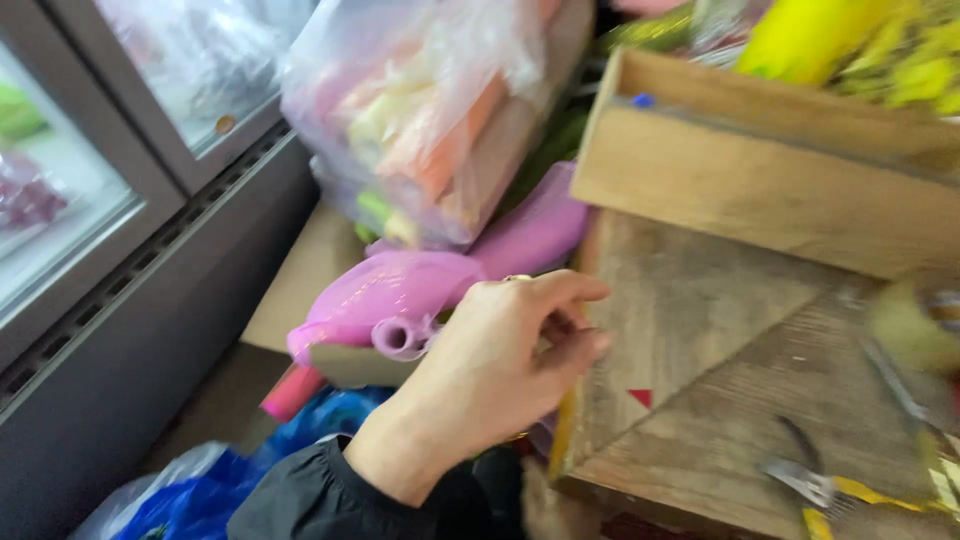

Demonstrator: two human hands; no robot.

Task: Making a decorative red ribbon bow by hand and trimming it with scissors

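My left hand (500, 360), in a black sleeve, reaches in from the lower left. Its fingers are loosely curled at the left edge of a worn wooden board (720, 400). The palm side is hidden, so I cannot tell if it holds anything. Just left of the hand lies a roll of pink plastic bags (400, 300), with more pink plastic (535, 230) behind it. My right hand is out of view.
A clear bag of coloured items (440, 110) leans above the pink roll. A wooden crate (760, 180) stands behind the board, with yellow packaging (800, 35) above it. Glass-door coolers (90, 200) line the left. A blue bag (210, 490) lies below. Blurred metal tools (810, 480) rest on the board.
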